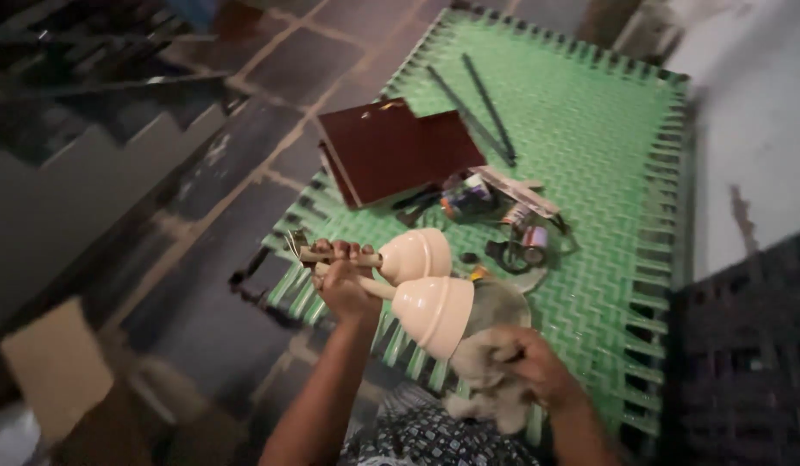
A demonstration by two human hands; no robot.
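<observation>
Over a green woven-strap cot [607,173] on dark stone floor tiles [270,129]: left hand [344,276] clasped around stems of two cream bell-shaped caps [426,280]; right hand [534,367] bunching a grey cloth [491,345]. Dark red boards [391,147] lying mid-cot.

From my remote view this reads as a home used as a makeshift workshop, probably a yard or ground-floor room. I see a cot [590,164] strung with woven green webbing serving as the work surface, standing on a floor [245,155] of dark stone slabs with pale joints. A plain whitewashed wall [754,129] rises on the right, and concrete stairs [98,173] climb at the left (dim light there, details blur). Strewn on the cot are dark brown boards [391,147], thin metal rods [482,108] and small tins and tape rolls [512,229].
</observation>
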